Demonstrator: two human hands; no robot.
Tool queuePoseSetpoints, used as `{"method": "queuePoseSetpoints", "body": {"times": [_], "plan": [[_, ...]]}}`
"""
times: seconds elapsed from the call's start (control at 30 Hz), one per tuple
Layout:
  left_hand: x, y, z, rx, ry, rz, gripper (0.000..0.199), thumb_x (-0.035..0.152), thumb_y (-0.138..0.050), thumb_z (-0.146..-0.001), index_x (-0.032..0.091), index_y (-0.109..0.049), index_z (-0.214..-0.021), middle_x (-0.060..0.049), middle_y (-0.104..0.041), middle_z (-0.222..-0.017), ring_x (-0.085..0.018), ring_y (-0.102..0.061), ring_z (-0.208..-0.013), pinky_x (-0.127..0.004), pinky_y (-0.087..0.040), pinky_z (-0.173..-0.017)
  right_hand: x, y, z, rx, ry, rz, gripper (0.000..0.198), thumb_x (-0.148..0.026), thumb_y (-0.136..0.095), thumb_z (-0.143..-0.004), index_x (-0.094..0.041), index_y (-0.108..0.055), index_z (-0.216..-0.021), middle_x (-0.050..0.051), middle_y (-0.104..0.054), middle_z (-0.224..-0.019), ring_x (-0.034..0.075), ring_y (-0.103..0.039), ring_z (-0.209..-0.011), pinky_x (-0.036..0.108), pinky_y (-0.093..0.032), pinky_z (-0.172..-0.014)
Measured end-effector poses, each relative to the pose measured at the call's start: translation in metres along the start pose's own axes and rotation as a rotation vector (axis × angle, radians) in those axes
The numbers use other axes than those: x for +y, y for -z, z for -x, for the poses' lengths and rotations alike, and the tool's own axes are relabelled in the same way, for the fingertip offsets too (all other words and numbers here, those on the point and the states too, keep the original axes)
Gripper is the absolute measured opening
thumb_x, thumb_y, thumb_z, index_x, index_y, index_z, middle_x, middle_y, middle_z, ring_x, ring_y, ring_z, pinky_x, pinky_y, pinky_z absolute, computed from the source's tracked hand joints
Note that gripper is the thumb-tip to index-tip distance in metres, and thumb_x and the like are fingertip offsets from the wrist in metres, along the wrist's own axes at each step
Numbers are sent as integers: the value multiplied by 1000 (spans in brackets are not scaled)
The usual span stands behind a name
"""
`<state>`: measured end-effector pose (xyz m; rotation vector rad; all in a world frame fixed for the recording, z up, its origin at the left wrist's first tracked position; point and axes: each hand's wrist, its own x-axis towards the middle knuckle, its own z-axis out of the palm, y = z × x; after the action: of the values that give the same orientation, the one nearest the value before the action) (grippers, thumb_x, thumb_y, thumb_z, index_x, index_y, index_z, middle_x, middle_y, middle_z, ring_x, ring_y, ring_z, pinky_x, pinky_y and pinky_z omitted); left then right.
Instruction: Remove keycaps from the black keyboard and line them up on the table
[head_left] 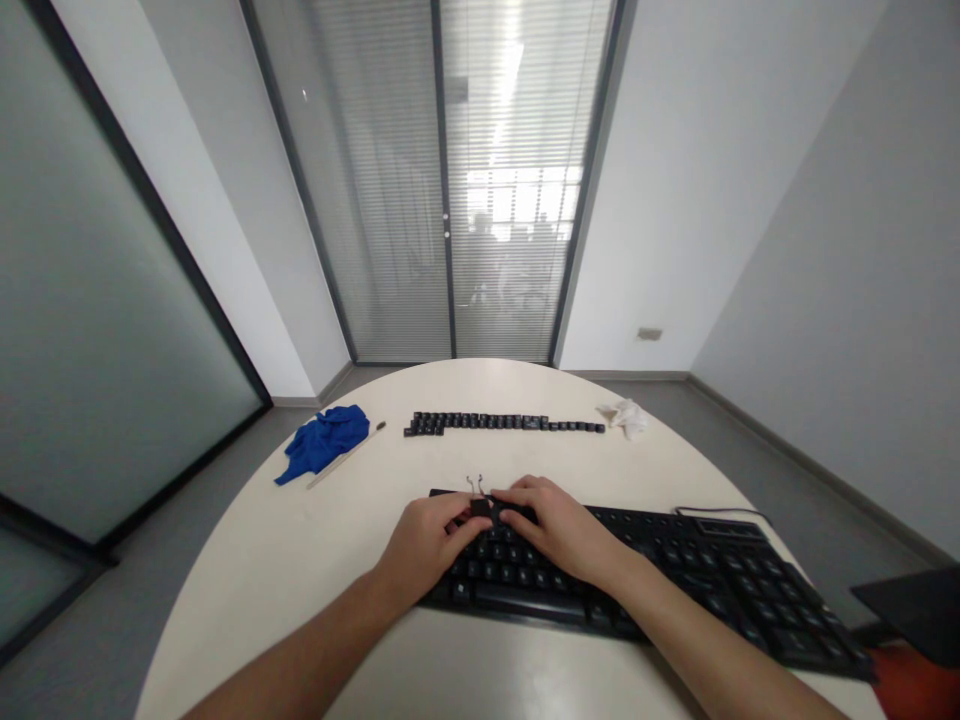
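My left hand (422,540) is at the upper left of a black keyboard (532,607). Its thumb and fingers pinch a small black keycap puller (481,507), whose thin bent wire prongs point up and away. Close beside it, my right hand (559,525) rests over the top rows, index finger and thumb curled toward the puller. Whatever lies between those right fingertips is too small and dark to make out. Both hands cover part of the keyboard's left half. Beyond them, loose black keycaps (480,421) lie in rows on the table.
A crumpled blue cloth (326,440) and a thin brush (346,455) with a dark tip lie at the left of the round white table (300,590). White crumpled tissue (627,418) sits at the far right. The keyboard's cable (724,511) loops behind it.
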<state>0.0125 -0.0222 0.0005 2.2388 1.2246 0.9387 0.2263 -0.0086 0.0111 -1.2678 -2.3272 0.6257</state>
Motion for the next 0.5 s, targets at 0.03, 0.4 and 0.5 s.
{"method": "queuePoseSetpoints", "body": {"times": [0.03,0.4,0.5], "plan": [[1,0,0,-3,-9,-2,17,33,-60,-90,20,-71,-94,0,-73,-80,-15,-65,-70,-24,-46,-66,0,-1,0,3,0,-2,33,-31,-53,-94,-24,-65,-124,9,-67,-108,23,-58,-103,35,-42,-96],[7,-1,-1,-72,-28,-118,19,33,-58,-90,18,-68,-82,0,-69,-74,-16,-61,-66,-24,-40,-62,-2,-3,-1,18,7,-17,33,-32,-53,-94,-25,-66,-123,9,-67,-104,24,-59,-100,36,-43,-94],[8,0,0,-83,-29,-41,15,31,-58,-90,19,-68,-88,-1,-71,-80,-16,-63,-70,-24,-42,-66,-1,-3,-1,15,1,-18,33,-32,-53,-93,-24,-65,-123,9,-67,-105,24,-59,-101,36,-43,-94]]}}
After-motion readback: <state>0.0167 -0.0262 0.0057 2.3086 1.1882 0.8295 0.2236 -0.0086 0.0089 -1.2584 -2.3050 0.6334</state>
